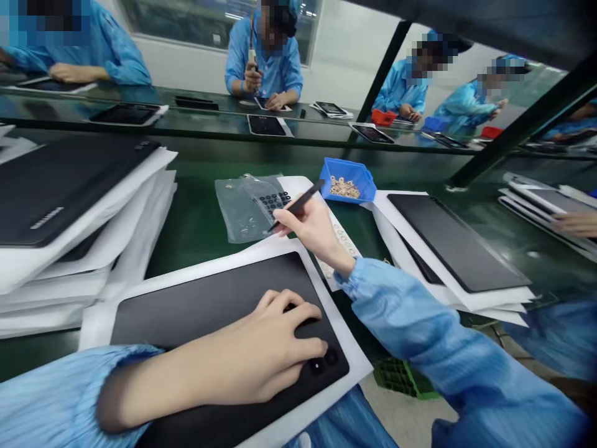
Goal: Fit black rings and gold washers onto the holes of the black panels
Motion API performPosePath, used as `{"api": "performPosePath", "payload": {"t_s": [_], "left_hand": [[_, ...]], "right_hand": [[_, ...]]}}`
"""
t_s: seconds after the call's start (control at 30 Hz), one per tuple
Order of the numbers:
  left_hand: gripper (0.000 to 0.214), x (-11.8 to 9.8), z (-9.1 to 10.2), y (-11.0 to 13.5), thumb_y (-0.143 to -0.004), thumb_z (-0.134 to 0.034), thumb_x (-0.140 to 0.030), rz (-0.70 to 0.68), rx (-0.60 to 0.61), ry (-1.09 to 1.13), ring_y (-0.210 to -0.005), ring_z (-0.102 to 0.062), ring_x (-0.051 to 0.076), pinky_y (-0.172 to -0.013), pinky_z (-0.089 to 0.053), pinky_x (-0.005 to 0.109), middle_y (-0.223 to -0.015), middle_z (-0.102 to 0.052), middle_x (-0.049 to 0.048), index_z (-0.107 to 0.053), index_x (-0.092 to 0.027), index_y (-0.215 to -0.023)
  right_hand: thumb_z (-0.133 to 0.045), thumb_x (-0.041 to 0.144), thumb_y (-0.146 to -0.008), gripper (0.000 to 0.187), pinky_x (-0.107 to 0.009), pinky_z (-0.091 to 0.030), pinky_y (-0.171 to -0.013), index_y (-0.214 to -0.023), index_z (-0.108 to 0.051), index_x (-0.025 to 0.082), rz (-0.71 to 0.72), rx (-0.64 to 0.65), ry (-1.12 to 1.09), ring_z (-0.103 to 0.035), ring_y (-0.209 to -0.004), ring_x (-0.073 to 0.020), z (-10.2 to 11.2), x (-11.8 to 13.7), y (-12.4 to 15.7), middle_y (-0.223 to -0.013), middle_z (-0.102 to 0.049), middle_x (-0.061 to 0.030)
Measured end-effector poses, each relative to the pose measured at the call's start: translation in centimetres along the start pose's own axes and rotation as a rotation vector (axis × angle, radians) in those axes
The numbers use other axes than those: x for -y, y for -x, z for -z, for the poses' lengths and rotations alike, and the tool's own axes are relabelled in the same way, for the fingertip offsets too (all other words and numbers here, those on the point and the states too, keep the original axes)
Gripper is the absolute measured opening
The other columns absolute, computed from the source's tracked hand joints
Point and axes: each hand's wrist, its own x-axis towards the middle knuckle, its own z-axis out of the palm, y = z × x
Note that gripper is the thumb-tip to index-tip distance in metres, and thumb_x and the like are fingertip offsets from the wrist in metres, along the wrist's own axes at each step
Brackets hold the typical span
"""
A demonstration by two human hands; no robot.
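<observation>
A dark tablet (196, 305) lies back up on a white sheet (359, 364), with its camera lenses at the near right corner. My left hand (275, 348) rests on the tablet, fingers spread, the fingertips beside the lenses. Raised above the tablet's far edge, my right hand (310, 224) grips black tweezers (305, 196), their thin tip pointing down left. Below and beyond it lie a clear plastic bag (240, 211) with black rings on a sheet and a white strip (342, 239) of round stickers.
A blue bin (345, 163) holds many small rings. Stacks of tablets and white sheets stand at left (69, 186) and right (461, 242). Co-workers in blue sit behind a raised shelf (196, 127) carrying more tablets. A co-worker's hand (576, 224) shows at the right edge.
</observation>
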Motion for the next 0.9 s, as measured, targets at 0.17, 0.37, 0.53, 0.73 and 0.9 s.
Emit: {"api": "performPosePath", "payload": {"t_s": [0.17,0.37,0.53,0.73,0.9], "left_hand": [[0.034,0.1,-0.1,0.1,-0.087,-0.047,-0.011,0.006,-0.004,-0.009,-0.109,-0.041,0.026,-0.091,-0.039,0.042,-0.127,-0.048,0.0063,-0.058,-0.025,-0.116],[0.029,0.1,-0.1,0.2,-0.09,-0.047,-0.017,-0.01,-0.035,-0.03,-0.106,-0.043,0.025,-0.09,-0.041,0.04,-0.126,-0.049,0.006,-0.059,-0.026,-0.115],[0.028,0.0,-0.1,0.2,-0.088,-0.05,-0.016,-0.013,-0.065,-0.034,-0.105,-0.045,0.024,-0.09,-0.041,0.037,-0.124,-0.051,0.0051,-0.06,-0.026,-0.112],[0.026,2.5,0.1,-0.1,-0.093,-0.041,-0.018,0.172,-0.224,-0.11,-0.109,-0.042,0.027,-0.091,-0.04,0.044,-0.12,-0.05,0.0103,-0.054,-0.019,-0.117],[0.027,6.4,0.7,0.1,-0.095,-0.038,-0.032,0.463,-0.403,-0.203,-0.102,-0.044,0.028,-0.087,-0.042,0.047,-0.111,-0.052,0.0113,-0.05,-0.017,-0.115]], "right_hand": [[-0.066,0.03,-0.08,0.02,-0.027,-0.056,-0.064,-0.072,-0.054,0.017,0.123,0.024,0.224,-0.069,-0.062,-0.0164,-3.4,-3.2,-5.8,-0.063,-0.066,-0.0012],[-0.067,0.02,-0.077,0.02,-0.029,-0.051,-0.069,-0.064,-0.053,0.018,0.127,0.14,0.473,-0.064,-0.066,-0.0179,-5.9,-4.3,-8.3,-0.062,-0.063,-0.0005],[-0.058,0.034,-0.086,0.029,-0.027,-0.045,-0.063,-0.063,-0.053,0.018,0.162,0.187,0.503,-0.059,-0.063,-0.0164,-4.2,-0.6,-7.4,-0.063,-0.062,-0.0013],[-0.05,0.018,-0.086,0.024,-0.022,-0.035,-0.055,-0.063,-0.055,0.016,0.021,0.379,0.64,-0.052,-0.052,-0.0099,2.2,3.2,-1.0,-0.055,-0.056,0.003],[-0.053,0.029,-0.086,0.03,-0.022,-0.036,-0.052,-0.058,-0.051,0.018,-0.276,0.317,0.636,-0.051,-0.046,-0.0105,5.1,0.8,3.1,-0.05,-0.057,0.0017]]}}
